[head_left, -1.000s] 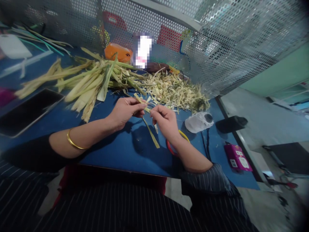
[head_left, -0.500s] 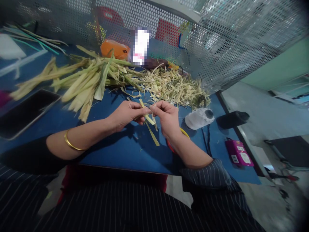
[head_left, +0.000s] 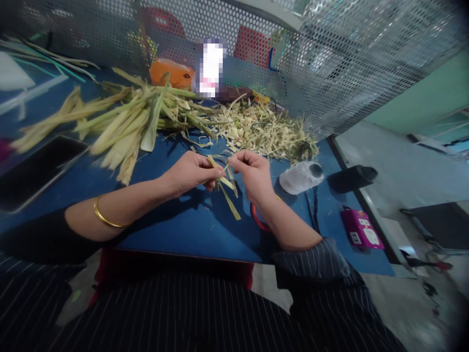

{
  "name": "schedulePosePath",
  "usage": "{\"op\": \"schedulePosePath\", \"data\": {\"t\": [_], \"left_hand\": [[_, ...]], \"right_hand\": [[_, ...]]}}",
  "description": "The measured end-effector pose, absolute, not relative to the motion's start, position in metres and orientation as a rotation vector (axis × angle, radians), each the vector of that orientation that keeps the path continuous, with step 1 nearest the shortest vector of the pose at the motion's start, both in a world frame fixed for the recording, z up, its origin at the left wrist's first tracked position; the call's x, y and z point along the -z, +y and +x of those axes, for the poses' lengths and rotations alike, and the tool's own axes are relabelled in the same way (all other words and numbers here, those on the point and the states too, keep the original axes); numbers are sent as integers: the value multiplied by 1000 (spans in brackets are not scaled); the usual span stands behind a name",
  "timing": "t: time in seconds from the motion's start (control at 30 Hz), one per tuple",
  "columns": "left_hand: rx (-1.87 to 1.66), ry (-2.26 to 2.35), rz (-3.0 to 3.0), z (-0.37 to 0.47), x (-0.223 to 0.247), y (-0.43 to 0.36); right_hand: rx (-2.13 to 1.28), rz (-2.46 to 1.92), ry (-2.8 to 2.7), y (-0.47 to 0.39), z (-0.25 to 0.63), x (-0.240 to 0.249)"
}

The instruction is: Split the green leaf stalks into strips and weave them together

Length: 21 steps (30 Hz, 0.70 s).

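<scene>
Over the blue table, my left hand (head_left: 196,171) pinches several flat, pale yellow-green corn husk strips (head_left: 230,201) that cross and hang down past the fingertips. My right hand (head_left: 252,173) is closed in a pinch on a thin strip end, a short way right of the left fingertips. The strip runs between the two hands. Behind them lies a heap of shredded husk (head_left: 266,127), and to its left a bundle of long dried corn husks (head_left: 128,117). Part of a red and yellow ring-shaped thing (head_left: 258,219) shows beneath my right forearm.
A dark flat tray-like thing (head_left: 40,171) lies at the left. On the right are a white-wrapped roll (head_left: 301,178), a black cylinder (head_left: 352,179) and a purple packet (head_left: 362,228). An orange packet (head_left: 171,73) stands by the perforated metal screen (head_left: 322,63) at the back.
My hands have drawn slightly apart; a thin strip now shows stretched between the fingertips. The right fingertips no longer meet the left ones.
</scene>
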State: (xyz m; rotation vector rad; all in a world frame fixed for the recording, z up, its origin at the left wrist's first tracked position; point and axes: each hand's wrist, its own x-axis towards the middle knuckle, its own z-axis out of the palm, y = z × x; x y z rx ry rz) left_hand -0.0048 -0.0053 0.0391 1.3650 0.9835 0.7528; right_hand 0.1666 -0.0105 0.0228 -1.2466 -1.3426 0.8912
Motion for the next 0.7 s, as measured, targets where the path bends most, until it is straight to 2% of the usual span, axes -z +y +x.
{"op": "schedulePosePath", "data": {"t": [0.23, 0.4, 0.6, 0.7], "left_hand": [[-657, 977, 1487, -2, -35, -11], [-671, 950, 1490, -1, -34, -12], [-687, 924, 1558, -2, -39, -12], [-648, 920, 1604, -1, -39, -13]], "right_hand": [[-687, -1134, -1802, -20, 161, -32], [-643, -1195, -1659, -23, 157, -31], [-920, -1171, -1387, -20, 157, -20], [-952, -1186, -1300, -19, 155, -12]]}}
